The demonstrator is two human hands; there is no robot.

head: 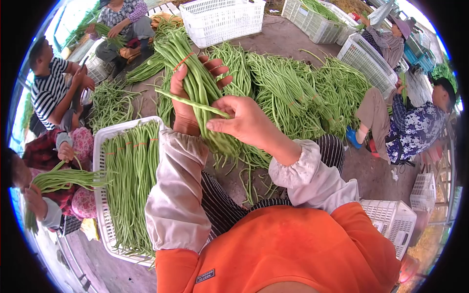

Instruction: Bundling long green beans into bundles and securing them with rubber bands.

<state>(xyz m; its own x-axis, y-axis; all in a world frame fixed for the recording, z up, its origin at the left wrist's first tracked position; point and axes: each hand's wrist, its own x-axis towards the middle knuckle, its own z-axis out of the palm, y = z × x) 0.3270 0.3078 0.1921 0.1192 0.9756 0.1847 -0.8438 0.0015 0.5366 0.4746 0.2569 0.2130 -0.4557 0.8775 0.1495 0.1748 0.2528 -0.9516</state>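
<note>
My left hand holds up a thick bundle of green yardstick beans with a red band near its upper end; the thumb and palm are against the bundle and the fingertips stand out behind it. In my right hand a single loose bean is pinched between thumb and fingers, lying slantwise across the front of the bundle. Behind and below both hands spreads a large heap of long beans, some of them tied with bands. Left of my left forearm, a white plastic crate holds banded bundles laid side by side.
Several people sit around the heap; one at the left holds beans beside the filled crate. A white crate stands beyond the heap, with more crates at the upper right and a crate at the lower right. Loose beans lie on the floor at left.
</note>
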